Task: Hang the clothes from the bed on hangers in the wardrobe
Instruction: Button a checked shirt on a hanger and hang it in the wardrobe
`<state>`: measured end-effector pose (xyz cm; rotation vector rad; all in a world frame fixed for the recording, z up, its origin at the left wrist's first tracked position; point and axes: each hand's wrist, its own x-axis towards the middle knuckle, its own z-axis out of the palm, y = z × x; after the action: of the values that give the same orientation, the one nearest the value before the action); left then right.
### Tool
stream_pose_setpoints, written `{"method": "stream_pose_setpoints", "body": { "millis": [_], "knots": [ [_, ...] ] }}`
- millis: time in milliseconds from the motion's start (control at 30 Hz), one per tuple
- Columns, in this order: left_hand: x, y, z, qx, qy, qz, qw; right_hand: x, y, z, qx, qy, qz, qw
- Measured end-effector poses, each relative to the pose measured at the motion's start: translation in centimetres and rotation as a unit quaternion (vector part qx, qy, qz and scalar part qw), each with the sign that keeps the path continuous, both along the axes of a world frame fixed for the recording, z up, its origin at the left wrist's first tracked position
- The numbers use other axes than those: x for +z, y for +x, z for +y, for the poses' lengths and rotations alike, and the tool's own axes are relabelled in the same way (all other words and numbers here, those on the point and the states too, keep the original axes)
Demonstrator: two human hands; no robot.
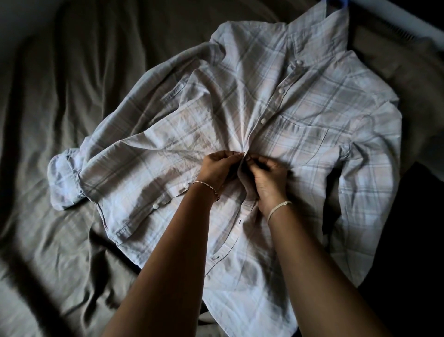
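While the pale plaid long-sleeved cotton shirt (300, 149) lies spread front-up on the rumpled grey-brown bed sheet (60, 101), filling the centre and right of the frame with its collar toward the upper right, both hands meet at its front opening just below centre. The left hand (219, 168) pinches one edge of the opening between curled fingers. The right hand (268, 179) pinches the facing edge, thumbs almost touching, which reads as fastening a button. A sliver of blue plastic (341, 3) at the collar, on the top edge of the frame, is probably a hanger set inside the shirt, though too little shows to be sure. Progress is judged early: this garment is being closed on the bed, and carrying it to the wardrobe, which is out of view, is left to do. Counts: one shirt; two hands; five small white buttons (281, 91), three up the closed upper front and two on the loose lower flap at centre left; one chest pocket (305, 137); one thin bead bracelet (208, 187) on the left wrist; one pale cord band (280, 207) on the right.
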<state>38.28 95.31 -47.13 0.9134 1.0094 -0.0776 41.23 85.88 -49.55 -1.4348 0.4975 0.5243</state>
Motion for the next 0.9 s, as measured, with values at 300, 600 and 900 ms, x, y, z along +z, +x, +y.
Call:
{"method": "stream_pose_setpoints", "body": {
  "millis": [300,600,900],
  "knots": [
    [-0.5,0.1,-0.3,-0.009,0.067,0.037,0.997,-0.2,-0.2,0.7,0.003,-0.055,-0.034,0.998],
    [-1.1,0.1,-0.4,0.034,0.018,0.005,0.999,0.4,-0.4,0.6,-0.008,-0.023,-0.029,0.999],
    [-1.5,-0.1,-0.1,0.045,-0.035,-0.027,0.998,0.8,-0.6,0.6,-0.027,0.036,-0.014,0.999]
  ]
}}
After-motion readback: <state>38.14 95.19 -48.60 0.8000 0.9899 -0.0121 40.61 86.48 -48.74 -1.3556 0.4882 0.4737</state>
